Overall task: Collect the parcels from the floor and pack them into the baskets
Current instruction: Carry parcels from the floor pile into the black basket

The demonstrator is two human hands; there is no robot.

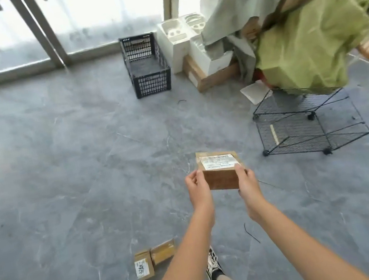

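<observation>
Above the grey floor (pixel 87 181), left hand (pixel 198 190) and right hand (pixel 248 184) each keep a grip on opposite sides of a labelled cardboard parcel (pixel 221 170), between black crate (pixel 147 65) and wire basket (pixel 308 122).

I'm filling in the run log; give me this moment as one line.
both hands: left hand and right hand grip brown cardboard parcel | black wire basket: ahead-right | floor: two small parcels
</observation>
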